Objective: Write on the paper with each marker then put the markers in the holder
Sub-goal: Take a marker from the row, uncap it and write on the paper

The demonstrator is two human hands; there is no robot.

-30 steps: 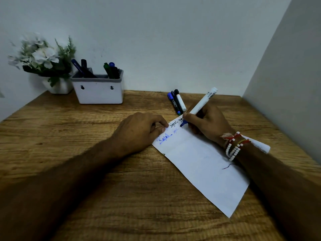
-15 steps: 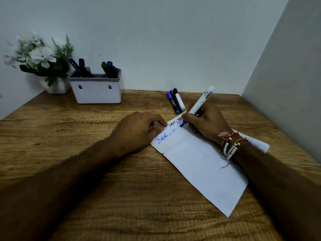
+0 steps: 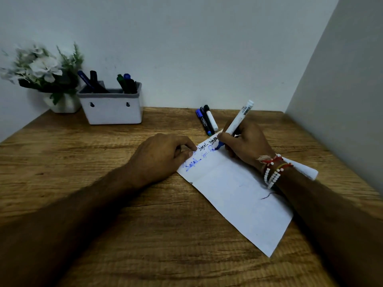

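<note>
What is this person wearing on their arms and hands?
Both forearms are bare, no sleeves in view. The wrist of the right hand carries bracelets: white bead strands plus red and yellow threads. The left hand and wrist wear nothing.

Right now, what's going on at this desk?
A person is writing. The right hand grips a white-barrelled blue marker, tip on the white sheet of paper beside blue and black scribbles. The left hand pins the paper's corner with curled fingers. Three markers lie on the wooden table beyond; several others stand in the white rectangular holder.
</note>
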